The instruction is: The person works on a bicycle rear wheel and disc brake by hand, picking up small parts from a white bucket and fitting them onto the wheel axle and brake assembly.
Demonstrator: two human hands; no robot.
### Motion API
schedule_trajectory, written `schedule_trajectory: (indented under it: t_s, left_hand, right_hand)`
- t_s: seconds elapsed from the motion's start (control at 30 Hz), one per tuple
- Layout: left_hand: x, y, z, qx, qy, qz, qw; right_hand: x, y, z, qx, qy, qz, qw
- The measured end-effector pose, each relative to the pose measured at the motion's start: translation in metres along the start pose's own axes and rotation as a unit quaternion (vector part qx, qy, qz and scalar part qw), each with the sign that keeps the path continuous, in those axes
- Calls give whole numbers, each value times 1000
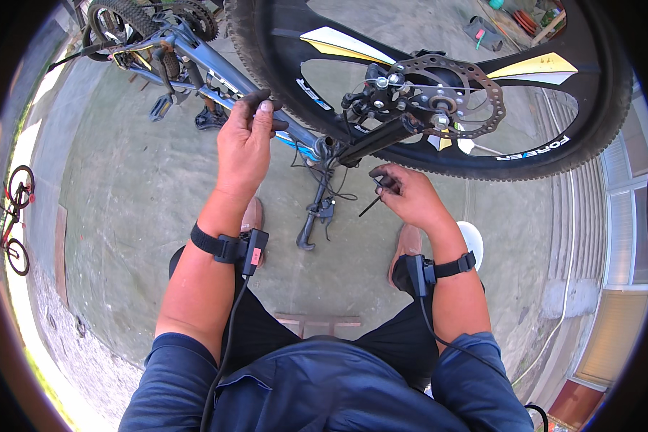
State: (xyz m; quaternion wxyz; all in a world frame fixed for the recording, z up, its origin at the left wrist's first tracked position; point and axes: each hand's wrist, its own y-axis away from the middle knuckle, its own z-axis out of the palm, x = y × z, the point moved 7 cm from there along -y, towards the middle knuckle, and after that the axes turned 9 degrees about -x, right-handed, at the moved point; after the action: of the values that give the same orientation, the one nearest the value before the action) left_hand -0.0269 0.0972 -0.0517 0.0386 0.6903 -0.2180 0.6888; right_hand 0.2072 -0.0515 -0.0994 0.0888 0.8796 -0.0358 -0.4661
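Observation:
A blue bicycle stands upside down before me, its blue frame (pixel 219 72) running to the far left. Its handlebar (pixel 313 219) points down to the floor. Over the black fork (pixel 381 140) rises the front wheel (pixel 583 137), with broad black spokes and a knobby tyre. A perforated brake disc (pixel 486 97) and a brake caliper (pixel 381 90) sit at its hub. My left hand (pixel 246 140), fingertips blackened, is raised by the frame, its fingers apart. Below the fork, my right hand (pixel 409 193) pinches a thin black rod like a hex key (pixel 369 207), its tip apart from the bicycle.
The bicycle's rear wheel (pixel 122 21) and a pedal (pixel 160 108) are at the far left. A small red bicycle (pixel 11 216) stands farther off. Beside my right forearm is a white round object (pixel 471 245), partly hidden. A windowed wall (pixel 630 223) lies along the right.

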Motion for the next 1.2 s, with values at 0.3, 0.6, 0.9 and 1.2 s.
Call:
schedule_trajectory:
  t_s: [0.3,0.6,0.9,1.2]
  left_hand:
    - [-2,1,-2,-7,-13,5,1000]
    - [4,1,-1,-4,-24,2,1000]
    - [-3,0,-3,-6,-49,-3,999]
    - [1,1,-3,-5,-57,-14,998]
  right_hand:
    - [9,-4,3,-19,24,4,1000]
    - [17,1,5,-24,-32,25,999]
    - [16,0,8,-37,-51,49,997]
    - [11,1,6,-46,29,30,998]
